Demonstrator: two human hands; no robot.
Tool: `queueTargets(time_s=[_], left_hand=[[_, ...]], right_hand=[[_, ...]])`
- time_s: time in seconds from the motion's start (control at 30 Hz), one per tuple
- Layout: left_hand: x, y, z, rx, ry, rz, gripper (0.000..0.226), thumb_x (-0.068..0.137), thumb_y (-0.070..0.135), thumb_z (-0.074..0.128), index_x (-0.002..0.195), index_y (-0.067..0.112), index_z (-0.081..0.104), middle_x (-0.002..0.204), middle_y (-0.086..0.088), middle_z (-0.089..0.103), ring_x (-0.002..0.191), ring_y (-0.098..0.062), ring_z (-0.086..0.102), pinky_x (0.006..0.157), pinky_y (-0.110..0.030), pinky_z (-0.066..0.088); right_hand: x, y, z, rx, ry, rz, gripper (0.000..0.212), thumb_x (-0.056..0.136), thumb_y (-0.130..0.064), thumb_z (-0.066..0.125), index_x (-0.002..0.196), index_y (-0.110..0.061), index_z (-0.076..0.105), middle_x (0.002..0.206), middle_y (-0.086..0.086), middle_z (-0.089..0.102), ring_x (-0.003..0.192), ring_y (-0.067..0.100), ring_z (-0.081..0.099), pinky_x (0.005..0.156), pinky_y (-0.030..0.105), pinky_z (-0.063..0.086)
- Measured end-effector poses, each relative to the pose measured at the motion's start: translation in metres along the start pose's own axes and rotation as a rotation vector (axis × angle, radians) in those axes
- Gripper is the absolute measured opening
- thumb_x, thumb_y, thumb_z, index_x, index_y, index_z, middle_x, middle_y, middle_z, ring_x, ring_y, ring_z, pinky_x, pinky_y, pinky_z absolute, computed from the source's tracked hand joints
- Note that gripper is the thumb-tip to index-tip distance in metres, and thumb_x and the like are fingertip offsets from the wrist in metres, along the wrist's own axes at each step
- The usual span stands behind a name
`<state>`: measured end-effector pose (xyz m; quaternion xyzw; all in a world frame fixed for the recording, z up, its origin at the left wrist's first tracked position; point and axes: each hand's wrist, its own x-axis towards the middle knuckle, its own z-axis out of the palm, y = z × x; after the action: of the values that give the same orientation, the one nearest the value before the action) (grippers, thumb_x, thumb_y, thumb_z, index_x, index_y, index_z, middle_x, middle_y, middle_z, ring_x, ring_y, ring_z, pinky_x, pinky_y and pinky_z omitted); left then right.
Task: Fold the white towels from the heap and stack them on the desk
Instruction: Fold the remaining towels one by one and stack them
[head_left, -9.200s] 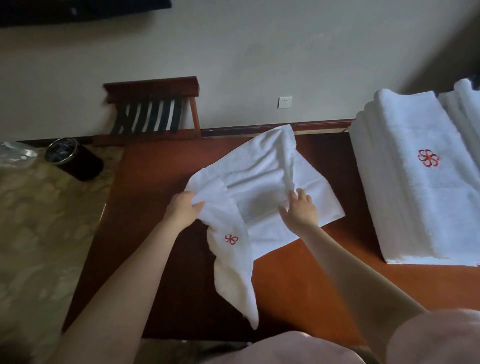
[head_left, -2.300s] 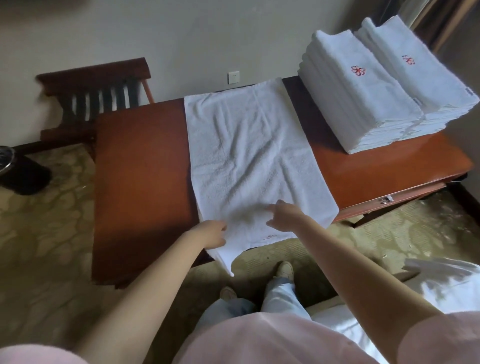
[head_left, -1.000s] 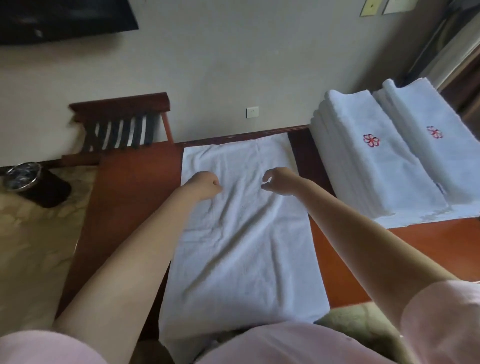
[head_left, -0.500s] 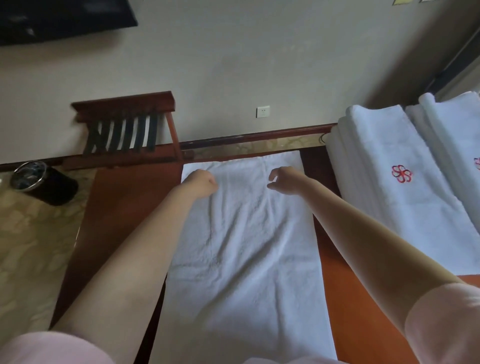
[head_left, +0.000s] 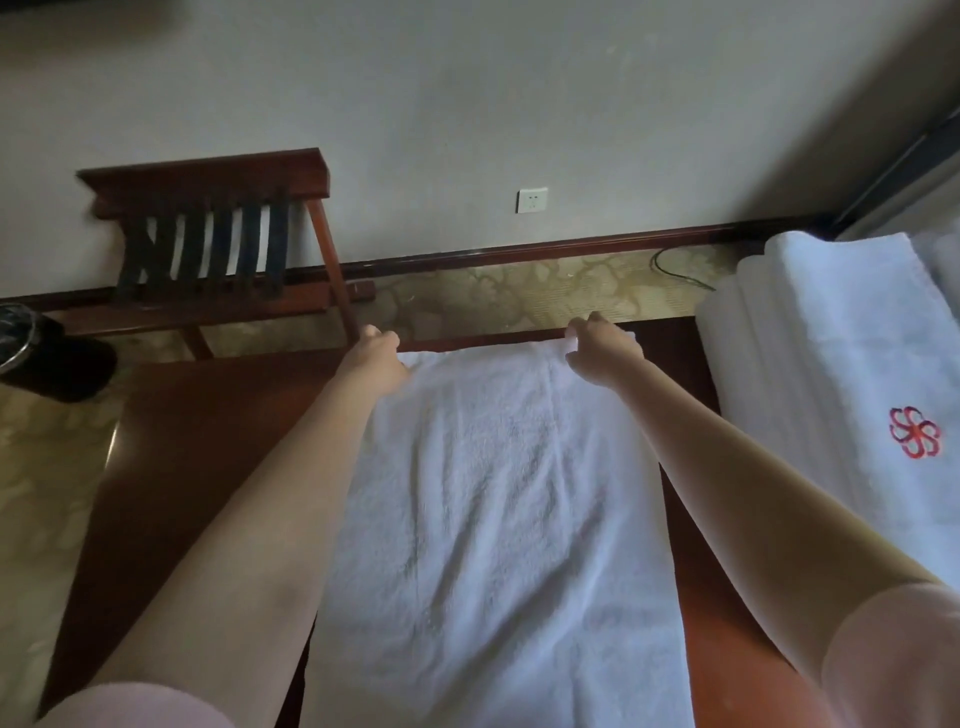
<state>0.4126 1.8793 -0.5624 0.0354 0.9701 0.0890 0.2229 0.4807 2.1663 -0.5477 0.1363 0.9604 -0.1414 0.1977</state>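
A white towel lies flat and lengthwise across the reddish wooden desk, running from the far edge to the near one. My left hand grips its far left corner at the desk's back edge. My right hand pinches the far right corner, with a bit of white cloth showing between the fingers. At the right, a tall stack of folded white towels with a red flower mark stands on the desk.
A wooden luggage rack with dark straps stands against the wall at back left. A black bin sits on the patterned carpet at far left. A wall socket and a dark cable lie behind the desk.
Both hands slid up the towel from its middle to the far edge and now hold its two far corners. The view has tilted closer to the desk.
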Motion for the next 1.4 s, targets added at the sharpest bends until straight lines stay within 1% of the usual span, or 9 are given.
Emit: queueTargets(time_s=[0.13,0.27,0.37,0.47,0.53,0.67,0.77,0.9,1.4], left_hand=[[0.014,-0.007,0.008,0.068,-0.072,-0.009,0.037,0.093,0.019,0.053,0.127,0.007,0.048,0.138,-0.013,0.031,0.113,-0.035,0.051,0.094,-0.04,0.045],[0.021,-0.008,0.013,0.119,-0.089,-0.036,0.035,0.092,0.018,0.052,0.126,0.009,0.046,0.137,-0.015,0.035,0.112,-0.036,0.051,0.092,-0.043,0.047],[0.018,-0.01,0.014,0.203,-0.124,-0.028,0.029,0.094,0.015,0.047,0.122,0.007,0.052,0.138,-0.017,0.039,0.111,-0.034,0.053,0.086,-0.039,0.047],[0.007,-0.01,0.011,0.096,-0.023,-0.082,0.017,0.091,0.006,0.047,0.106,0.007,0.055,0.115,-0.016,0.055,0.096,-0.033,0.057,0.077,-0.038,0.051],[0.0,-0.011,0.0,-0.039,0.056,-0.166,0.018,0.086,-0.004,0.048,0.099,0.007,0.054,0.102,-0.016,0.059,0.088,-0.035,0.061,0.075,-0.039,0.055],[-0.01,-0.015,-0.039,-0.14,0.186,-0.17,0.029,0.085,-0.007,0.051,0.111,0.005,0.052,0.106,-0.019,0.06,0.096,-0.038,0.062,0.079,-0.042,0.056],[-0.021,-0.016,-0.07,-0.065,0.318,-0.115,0.024,0.088,-0.001,0.049,0.111,0.006,0.051,0.108,-0.021,0.058,0.1,-0.039,0.059,0.074,-0.035,0.05],[-0.033,-0.022,-0.095,-0.046,0.431,-0.022,0.015,0.091,0.0,0.042,0.103,0.006,0.05,0.1,-0.023,0.059,0.09,-0.041,0.06,0.076,-0.047,0.056],[-0.06,-0.026,-0.095,0.038,0.366,0.006,0.015,0.093,0.004,0.047,0.098,0.008,0.061,0.096,-0.015,0.059,0.085,-0.031,0.059,0.077,-0.041,0.057]], right_hand=[[0.017,0.002,0.01,-0.014,0.06,0.012,0.038,0.09,-0.01,0.057,0.127,-0.016,0.051,0.123,0.005,0.043,0.067,0.014,0.048,0.043,0.024,0.034],[0.023,0.007,0.015,-0.099,0.035,0.04,0.019,0.088,-0.004,0.054,0.106,-0.01,0.053,0.123,0.009,0.043,0.06,0.015,0.043,0.041,0.025,0.03],[0.02,0.008,0.015,-0.07,0.056,0.05,0.026,0.084,0.003,0.046,0.104,-0.014,0.052,0.107,0.007,0.054,0.059,0.016,0.043,0.043,0.027,0.03],[0.012,0.007,0.013,0.016,0.075,0.046,0.027,0.081,0.007,0.037,0.095,-0.015,0.045,0.077,0.005,0.054,0.06,0.017,0.044,0.044,0.028,0.032],[0.006,0.006,0.008,0.109,0.109,0.04,0.02,0.083,0.006,0.036,0.091,-0.01,0.045,0.076,0.006,0.053,0.061,0.018,0.044,0.044,0.028,0.031],[-0.007,-0.005,-0.017,0.27,0.23,0.01,0.006,0.089,-0.001,0.045,0.088,-0.007,0.047,0.07,0.006,0.051,0.063,0.022,0.045,0.05,0.03,0.031],[-0.014,-0.018,-0.038,0.282,0.352,-0.04,0.005,0.089,-0.003,0.049,0.089,-0.007,0.047,0.077,0.008,0.052,0.069,0.027,0.047,0.05,0.031,0.028],[-0.021,-0.026,-0.054,0.293,0.432,-0.072,0.009,0.089,-0.003,0.051,0.097,0.0,0.051,0.097,0.019,0.057,0.082,0.031,0.051,0.062,0.032,0.031],[-0.056,-0.031,-0.063,0.261,0.435,-0.034,0.012,0.083,0.0,0.047,0.092,-0.003,0.055,0.097,0.016,0.06,0.08,0.029,0.052,0.061,0.029,0.034]])
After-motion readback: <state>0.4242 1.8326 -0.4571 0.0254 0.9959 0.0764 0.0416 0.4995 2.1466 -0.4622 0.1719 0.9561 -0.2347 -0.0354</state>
